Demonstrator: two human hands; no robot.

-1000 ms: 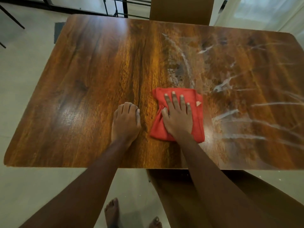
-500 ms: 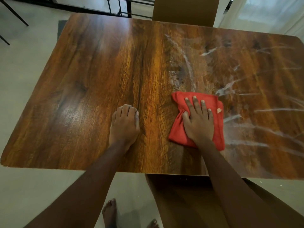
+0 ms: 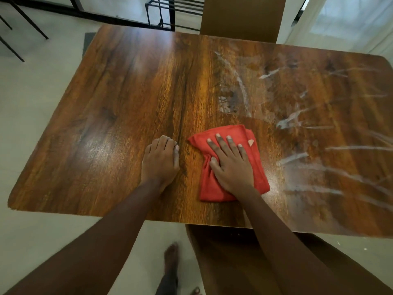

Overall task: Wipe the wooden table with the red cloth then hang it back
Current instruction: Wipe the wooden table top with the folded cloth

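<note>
The wooden table [image 3: 127, 103] fills the view, glossy brown with dark grain. A folded red cloth [image 3: 234, 130] lies near the front edge, just right of centre. My right hand [image 3: 230, 165] presses flat on it, fingers spread forward and the thumb bunching the cloth's left side. My left hand [image 3: 160, 160] rests on the bare wood a short way left of the cloth, fingers curled under, holding nothing. White streaky smears [image 3: 297, 158] cover the table's right half, starting just right of the cloth.
A brown chair back [image 3: 242, 18] stands at the table's far side and another chair [image 3: 234, 262] is tucked under the near edge. A black metal rack [image 3: 161, 13] stands beyond the table. My bare foot [image 3: 171, 265] is on the pale floor.
My right hand slid the red cloth to the right over the smears, then back left toward my left hand. My left hand has stayed in place.
</note>
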